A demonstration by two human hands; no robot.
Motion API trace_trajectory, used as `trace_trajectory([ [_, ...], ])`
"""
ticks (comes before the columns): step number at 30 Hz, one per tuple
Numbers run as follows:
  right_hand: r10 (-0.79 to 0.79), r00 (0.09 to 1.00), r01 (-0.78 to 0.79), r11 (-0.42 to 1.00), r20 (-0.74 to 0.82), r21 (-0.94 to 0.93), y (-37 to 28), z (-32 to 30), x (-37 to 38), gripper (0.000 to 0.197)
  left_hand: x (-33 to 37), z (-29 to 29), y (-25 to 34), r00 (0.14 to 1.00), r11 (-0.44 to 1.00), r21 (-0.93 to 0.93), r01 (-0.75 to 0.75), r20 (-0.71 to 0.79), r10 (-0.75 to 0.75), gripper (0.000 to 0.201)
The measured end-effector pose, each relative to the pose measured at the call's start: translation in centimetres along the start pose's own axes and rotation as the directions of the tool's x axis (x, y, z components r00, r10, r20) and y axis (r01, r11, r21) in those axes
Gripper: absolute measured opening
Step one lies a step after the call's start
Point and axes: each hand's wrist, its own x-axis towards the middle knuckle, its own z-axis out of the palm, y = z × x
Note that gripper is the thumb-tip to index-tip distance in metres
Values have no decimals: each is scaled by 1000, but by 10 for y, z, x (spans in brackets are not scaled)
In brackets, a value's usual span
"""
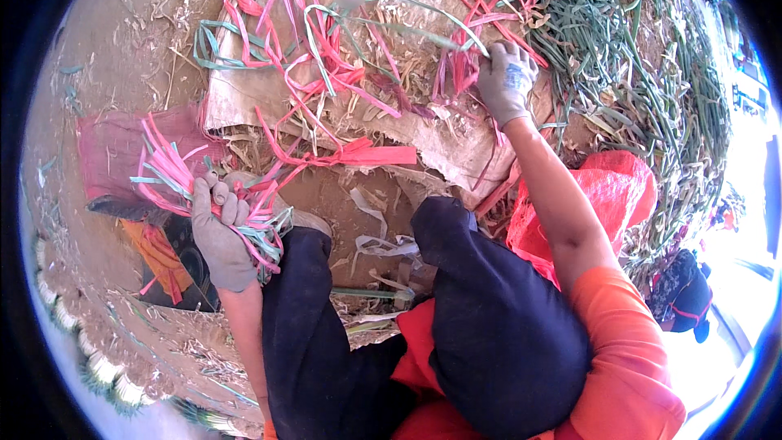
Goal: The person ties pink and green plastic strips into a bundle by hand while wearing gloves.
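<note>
My left hand [221, 232], in a grey work glove, is closed round a bunch of pink and pale green plastic strips [169, 165]. The strips stick out on both sides of the fist, beside my left knee. Stretched far forward, my right hand [507, 81] wears a matching glove. Its fingers are curled onto the end of a pale green plastic strip [432, 37], blurred in part. Under that strip, tangled pink and green strips [326, 55] are strewn over a worn, pale sack cloth [236, 98]. More pink strips [462, 73] lie next to my right fingers.
Long green onion-like leaves [595, 41] are heaped at the far right. A red mesh sack [631, 183] lies beside my right forearm. On the left are a pinkish mesh sack [122, 147] and an orange cloth [159, 261]. Bundled stalks [102, 367] line the lower left edge.
</note>
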Motion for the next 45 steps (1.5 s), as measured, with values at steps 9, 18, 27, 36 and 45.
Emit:
trace_trajectory([
  [9, -248, 835, -550, -389, 491, 739, -13, -95, 24, 22, -2, 5, -4, 998, 1000, 7, 9, -56, -9, 18],
  [18, -399, 915, 85, 332, 58, 939, -116, -105, 6, 41, 1, 1, -4, 996, 994, -68, 83, 26, -81, 20],
  [27, 96, 979, -165, 892, 181, 421, -43, -3, -13, 21, 0, -11, -5, 994, 991, -88, 102, 41, -99, 19],
  [36, 261, 938, -287, 954, 227, 88, 1, 47, -2, 28, -2, 1, -6, 993, 994, -38, 107, 45, -105, 17],
  [45, 17, 989, 109, 601, -149, 792, -75, -62, -38, 12, -8, -6, 1, 994, 995, 29, 100, 35, -101, 19],
])
